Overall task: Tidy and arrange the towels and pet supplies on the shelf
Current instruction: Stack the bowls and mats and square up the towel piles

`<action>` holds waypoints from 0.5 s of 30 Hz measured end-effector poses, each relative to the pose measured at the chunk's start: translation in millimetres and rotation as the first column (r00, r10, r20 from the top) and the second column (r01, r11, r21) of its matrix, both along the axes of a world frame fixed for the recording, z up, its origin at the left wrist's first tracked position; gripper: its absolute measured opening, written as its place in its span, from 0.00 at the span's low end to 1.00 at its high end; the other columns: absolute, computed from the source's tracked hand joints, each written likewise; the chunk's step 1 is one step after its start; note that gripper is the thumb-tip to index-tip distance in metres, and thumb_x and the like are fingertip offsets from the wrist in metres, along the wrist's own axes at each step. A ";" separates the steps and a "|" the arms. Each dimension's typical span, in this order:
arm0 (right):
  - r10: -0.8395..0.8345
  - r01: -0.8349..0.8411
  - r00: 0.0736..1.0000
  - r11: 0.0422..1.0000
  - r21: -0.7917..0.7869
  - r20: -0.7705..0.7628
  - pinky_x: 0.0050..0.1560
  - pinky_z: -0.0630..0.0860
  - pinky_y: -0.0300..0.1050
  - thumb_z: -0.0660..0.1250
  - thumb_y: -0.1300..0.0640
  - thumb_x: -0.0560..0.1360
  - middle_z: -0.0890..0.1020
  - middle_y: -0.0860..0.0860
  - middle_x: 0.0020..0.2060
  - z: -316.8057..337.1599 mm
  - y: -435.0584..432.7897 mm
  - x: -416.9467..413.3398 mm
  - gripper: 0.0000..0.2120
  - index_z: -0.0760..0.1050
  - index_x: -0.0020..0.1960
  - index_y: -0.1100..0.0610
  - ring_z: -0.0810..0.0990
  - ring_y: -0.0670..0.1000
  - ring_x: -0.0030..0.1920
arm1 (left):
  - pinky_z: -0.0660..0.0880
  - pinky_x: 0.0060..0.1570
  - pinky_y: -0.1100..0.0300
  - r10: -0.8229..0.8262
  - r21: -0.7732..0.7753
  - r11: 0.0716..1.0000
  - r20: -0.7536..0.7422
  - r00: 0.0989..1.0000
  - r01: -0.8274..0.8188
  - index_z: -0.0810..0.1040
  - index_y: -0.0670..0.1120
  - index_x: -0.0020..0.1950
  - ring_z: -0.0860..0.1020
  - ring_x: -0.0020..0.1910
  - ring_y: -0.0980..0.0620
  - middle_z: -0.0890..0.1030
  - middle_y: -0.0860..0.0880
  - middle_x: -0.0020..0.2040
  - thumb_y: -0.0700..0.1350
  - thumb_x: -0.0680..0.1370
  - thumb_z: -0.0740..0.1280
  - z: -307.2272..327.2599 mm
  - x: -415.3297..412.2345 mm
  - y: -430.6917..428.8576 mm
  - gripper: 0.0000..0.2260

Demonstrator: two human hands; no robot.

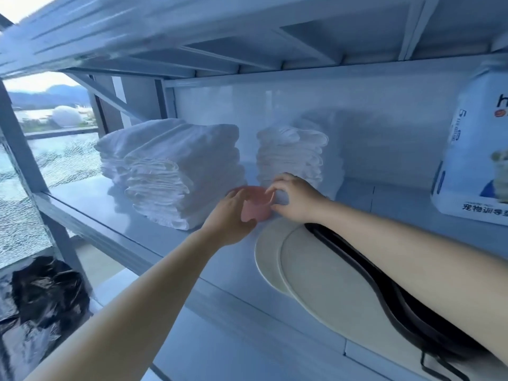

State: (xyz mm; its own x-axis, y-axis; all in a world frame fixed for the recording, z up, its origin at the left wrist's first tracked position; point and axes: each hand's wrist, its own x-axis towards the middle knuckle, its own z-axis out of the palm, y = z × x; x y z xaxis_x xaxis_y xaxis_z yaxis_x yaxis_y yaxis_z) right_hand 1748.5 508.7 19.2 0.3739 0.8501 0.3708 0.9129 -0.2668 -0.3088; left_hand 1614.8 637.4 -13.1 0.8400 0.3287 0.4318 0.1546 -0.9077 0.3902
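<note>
A small pink bowl (255, 209) stands on the white shelf (115, 213) in front of two stacks of folded white towels. My left hand (228, 215) cups its near left side. My right hand (295, 199) pinches its right rim with thumb and fingers. The wide towel stack (176, 171) lies to the left, and a narrower stack (291, 155) stands just behind my right hand. Something small and white under my right fingers is too hidden to name.
Two cream oval plates (324, 281) overlap on the shelf under my right forearm, with a black rimmed item (406, 323) beside them. A white pet-supply package (478, 160) stands at the far right. A black bag (46, 292) lies below left, by cracked glass.
</note>
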 end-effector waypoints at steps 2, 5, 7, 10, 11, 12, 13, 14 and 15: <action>-0.025 0.025 1.000 0.999 -0.046 -0.013 0.64 0.64 0.40 0.69 0.59 0.71 0.69 0.52 0.65 -3.7 9.5 5.9 0.19 0.74 0.62 0.54 0.69 0.51 0.65 | 0.63 0.60 0.63 0.030 -0.001 1.000 -0.029 0.999 -0.030 0.65 0.49 0.70 0.67 0.66 0.48 0.70 0.47 0.66 0.41 0.72 0.69 -2.3 7.1 6.2 0.28; -0.069 0.065 0.997 0.989 -0.130 -0.024 0.64 0.62 0.39 0.68 0.61 0.72 0.69 0.53 0.67 -9.0 18.4 13.1 0.24 0.70 0.66 0.54 0.68 0.52 0.67 | 0.68 0.61 0.54 0.090 0.000 0.996 -0.088 0.992 -0.090 0.63 0.50 0.71 0.69 0.65 0.44 0.70 0.45 0.67 0.42 0.72 0.67 -7.7 19.2 19.3 0.28; -0.085 0.081 0.996 0.984 -0.160 -0.016 0.63 0.64 0.39 0.68 0.62 0.71 0.70 0.53 0.65 -12.7 21.8 16.3 0.23 0.72 0.65 0.55 0.70 0.53 0.65 | 0.72 0.58 0.50 0.112 0.030 0.994 -0.145 0.983 -0.109 0.63 0.49 0.71 0.70 0.64 0.43 0.71 0.45 0.67 0.43 0.73 0.66 -11.0 25.0 25.7 0.27; -0.102 0.101 0.995 0.986 -0.131 0.000 0.58 0.69 0.41 0.67 0.64 0.71 0.72 0.51 0.58 -16.5 24.2 15.2 0.17 0.76 0.59 0.55 0.74 0.53 0.58 | 0.73 0.53 0.50 0.131 0.118 0.987 -0.184 0.974 -0.111 0.69 0.48 0.66 0.73 0.59 0.42 0.75 0.44 0.62 0.47 0.75 0.66 -11.6 27.1 29.9 0.20; -0.100 0.100 0.995 0.988 -0.116 0.002 0.56 0.71 0.43 0.66 0.65 0.71 0.72 0.51 0.56 -17.6 24.6 13.4 0.16 0.77 0.57 0.55 0.74 0.53 0.55 | 0.73 0.51 0.51 0.117 0.124 0.988 -0.165 0.979 -0.098 0.72 0.49 0.63 0.74 0.57 0.43 0.77 0.45 0.60 0.47 0.74 0.67 -11.1 25.7 30.7 0.18; -0.097 0.098 0.995 0.990 -0.106 0.009 0.55 0.71 0.43 0.67 0.65 0.71 0.72 0.51 0.54 -18.3 24.4 10.9 0.15 0.77 0.55 0.55 0.75 0.53 0.53 | 0.74 0.48 0.52 0.100 0.123 0.989 -0.146 0.984 -0.083 0.74 0.50 0.61 0.75 0.55 0.43 0.78 0.46 0.57 0.48 0.74 0.68 -9.5 23.3 31.0 0.16; -0.096 0.097 0.995 0.990 -0.103 0.017 0.53 0.72 0.44 0.68 0.64 0.70 0.72 0.51 0.52 -19.1 23.9 8.4 0.13 0.78 0.54 0.55 0.75 0.53 0.52 | 0.73 0.46 0.54 0.087 0.125 0.990 -0.137 0.987 -0.070 0.75 0.50 0.59 0.76 0.54 0.43 0.79 0.47 0.55 0.48 0.73 0.68 -7.5 20.3 30.9 0.15; -0.093 0.095 0.995 0.991 -0.098 0.020 0.52 0.72 0.43 0.69 0.63 0.70 0.72 0.51 0.51 -19.3 22.9 6.3 0.12 0.78 0.53 0.55 0.75 0.52 0.51 | 0.72 0.43 0.55 0.075 0.137 0.989 -0.134 0.988 -0.057 0.76 0.51 0.58 0.76 0.52 0.43 0.80 0.47 0.53 0.48 0.73 0.68 -5.1 17.0 30.8 0.14; -0.087 0.089 0.996 0.992 -0.090 0.017 0.53 0.72 0.43 0.71 0.62 0.70 0.72 0.50 0.50 -19.7 21.8 4.1 0.11 0.79 0.52 0.55 0.75 0.52 0.51 | 0.71 0.42 0.56 0.064 0.152 0.987 -0.137 0.989 -0.043 0.76 0.51 0.58 0.77 0.51 0.43 0.80 0.47 0.52 0.49 0.74 0.68 -3.5 13.6 31.0 0.13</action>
State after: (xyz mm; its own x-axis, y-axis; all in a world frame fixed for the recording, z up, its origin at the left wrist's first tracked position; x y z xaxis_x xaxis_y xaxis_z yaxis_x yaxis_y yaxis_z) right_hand 1752.6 530.5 -0.5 0.4442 0.8444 0.2995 0.8886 -0.3725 -0.2677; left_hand 1628.3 668.4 -16.6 0.8787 0.3161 0.3578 0.2484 -0.9427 0.2230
